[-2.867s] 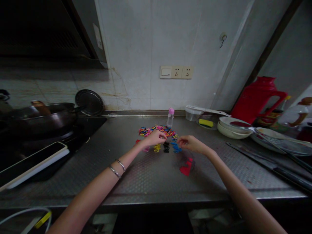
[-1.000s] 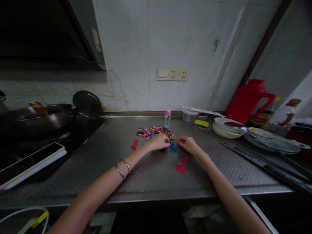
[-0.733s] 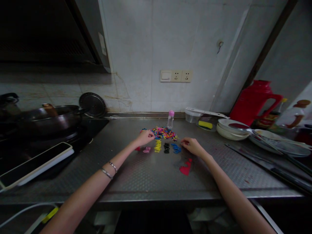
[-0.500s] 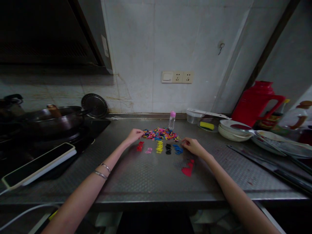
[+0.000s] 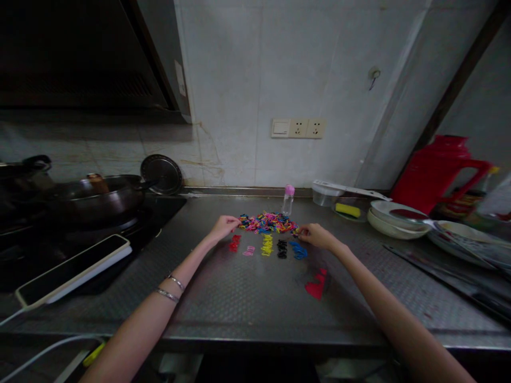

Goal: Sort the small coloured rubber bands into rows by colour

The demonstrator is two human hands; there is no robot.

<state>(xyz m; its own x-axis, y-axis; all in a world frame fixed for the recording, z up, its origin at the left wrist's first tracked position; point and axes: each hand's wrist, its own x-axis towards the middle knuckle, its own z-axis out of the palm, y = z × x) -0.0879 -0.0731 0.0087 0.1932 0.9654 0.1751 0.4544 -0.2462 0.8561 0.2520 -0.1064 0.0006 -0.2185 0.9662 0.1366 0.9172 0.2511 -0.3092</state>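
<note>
A mixed heap of small coloured rubber bands (image 5: 266, 222) lies on the metal counter. In front of it sit separate little groups of red bands (image 5: 235, 243), pink bands (image 5: 249, 250), yellow bands (image 5: 266, 244), black bands (image 5: 282, 249) and blue bands (image 5: 298, 250). My left hand (image 5: 223, 229) is at the heap's left end, fingertips pinched together. At the right end, just above the blue group, my right hand (image 5: 316, 235) also pinches beside a few stray bands. Whatever either pinch holds is too small to make out.
Behind the heap stands a clear bottle with a pink cap (image 5: 288, 200). Rightward are a plastic tub (image 5: 324, 197), a yellow sponge (image 5: 348, 210), stacked bowls (image 5: 393, 226) and a red thermos (image 5: 433, 175). A phone-like device (image 5: 74, 271) and pan (image 5: 96, 205) are left; a red heart-shaped patch (image 5: 316, 286) lies nearer.
The whole view has shifted slightly, so everything appears a little further right. My right hand has moved a little toward the heap's right end; my left hand stays at its left end.
</note>
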